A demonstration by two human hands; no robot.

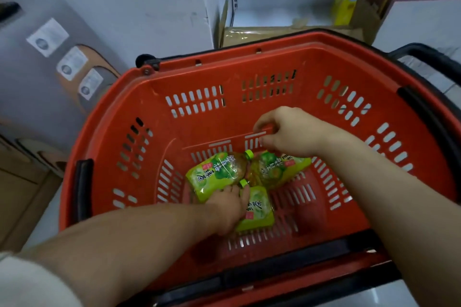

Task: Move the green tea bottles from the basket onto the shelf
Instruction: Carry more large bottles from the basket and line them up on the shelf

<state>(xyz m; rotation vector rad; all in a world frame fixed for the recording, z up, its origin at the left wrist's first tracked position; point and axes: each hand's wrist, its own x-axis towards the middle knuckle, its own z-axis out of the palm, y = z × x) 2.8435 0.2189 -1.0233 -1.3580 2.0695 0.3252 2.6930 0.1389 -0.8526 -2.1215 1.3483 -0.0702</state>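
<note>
Three green tea bottles with yellow-green labels lie on the floor of a red plastic basket (pixel 224 65). The left bottle (pixel 214 172) points its green cap toward the far wall. A second bottle (pixel 279 167) lies to the right of it. The nearest bottle (pixel 259 209) lies below them, cap toward the other two. My left hand (pixel 229 207) reaches down with fairly straight fingers, resting beside the nearest bottle and touching the left one. My right hand (pixel 291 129) hovers above the right bottle, fingers loosely curled and holding nothing.
A white shelf (pixel 274 15) runs behind the basket, with a flat cardboard box (pixel 274 33) on the floor below it. On the right stand a yellow-green carton (pixel 345 5) and a large white box (pixel 419 12). Black handles (pixel 429 57) hang off the basket's sides.
</note>
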